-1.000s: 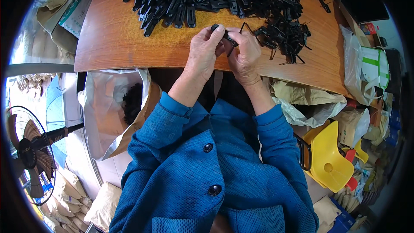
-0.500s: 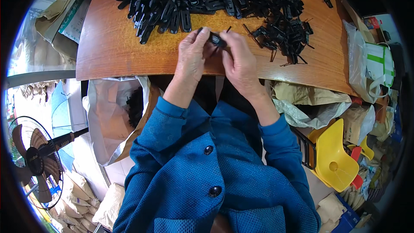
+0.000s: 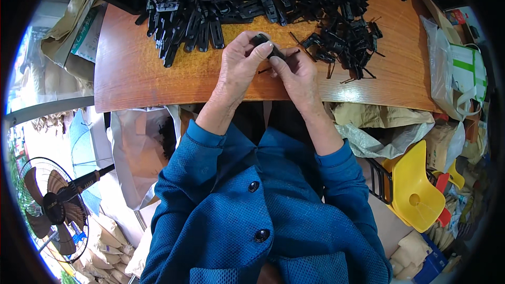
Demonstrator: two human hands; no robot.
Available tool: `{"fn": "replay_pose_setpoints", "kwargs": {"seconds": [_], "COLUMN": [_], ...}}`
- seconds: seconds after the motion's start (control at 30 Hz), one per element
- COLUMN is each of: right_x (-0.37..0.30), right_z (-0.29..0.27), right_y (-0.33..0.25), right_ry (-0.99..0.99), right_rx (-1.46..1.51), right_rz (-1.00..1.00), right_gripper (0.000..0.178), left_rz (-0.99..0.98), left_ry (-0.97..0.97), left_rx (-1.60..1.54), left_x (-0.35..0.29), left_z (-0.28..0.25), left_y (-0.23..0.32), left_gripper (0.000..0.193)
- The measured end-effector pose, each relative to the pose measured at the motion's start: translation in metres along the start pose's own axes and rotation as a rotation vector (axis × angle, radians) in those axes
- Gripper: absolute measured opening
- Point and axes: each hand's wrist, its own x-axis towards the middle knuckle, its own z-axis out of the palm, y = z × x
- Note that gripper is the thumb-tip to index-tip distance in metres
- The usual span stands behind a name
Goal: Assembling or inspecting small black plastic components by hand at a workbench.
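Above the near edge of the wooden table, both hands meet on one small black plastic part (image 3: 259, 39). My left hand (image 3: 239, 68) is closed round its upper end, with the thumb pressed on top. My right hand (image 3: 301, 76) pinches the lower end between thumb and fingers. Thin black rods stick out beside the right fingers, and much of the part is hidden by them. Beyond the left hand lies a heap of long black plastic pieces (image 3: 202, 18). To the right of it spreads a tangled pile of black parts with thin rods (image 3: 344, 42).
The wooden table (image 3: 152, 81) curves across the front. Below its left side hangs a white bag (image 3: 137, 152) with black pieces inside. Brown and white sacks (image 3: 368, 115) sit under the right side. A yellow chair (image 3: 418, 194) stands right, a black fan (image 3: 55, 205) left.
The part has turned between the fingers: my left thumb now presses over it and my right hand has come lower, beneath its end. The whole view has shifted slightly.
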Motion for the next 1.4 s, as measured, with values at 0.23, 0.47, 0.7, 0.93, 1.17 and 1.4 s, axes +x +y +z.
{"fn": "replay_pose_setpoints", "kwargs": {"seconds": [0.23, 0.47, 0.7, 0.93, 1.17, 1.4], "right_x": [0.011, 0.025, 0.014, 0.005, -0.001, -0.019], "right_z": [-0.035, -0.045, -0.04, -0.026, -0.021, 0.023], "right_y": [-0.033, -0.033, -0.03, -0.03, -0.028, -0.034], "right_ry": [0.04, 0.058, 0.108, 0.185, 0.253, 0.242], "right_rx": [-0.699, -1.383, -1.382, -1.373, -1.198, -0.605], "right_rz": [-0.296, -0.346, -0.566, -0.485, -0.468, -0.529], "right_gripper": [0.033, 0.029, 0.02, 0.016, 0.019, 0.025], "left_rz": [0.013, 0.403, 0.553, 0.664, 0.357, 0.039], "left_ry": [-0.014, -0.197, -0.24, -0.428, -0.017, 0.045], "left_rx": [0.514, 1.864, 1.934, 1.85, 1.058, 0.599], "left_x": [0.072, 0.112, 0.106, 0.081, 0.038, -0.018], "left_z": [-0.003, 0.015, 0.005, -0.003, -0.019, -0.03], "left_y": [0.015, 0.024, 0.03, 0.032, 0.029, 0.014], "left_gripper": [0.02, 0.031, 0.031, 0.028, 0.038, 0.039]}}
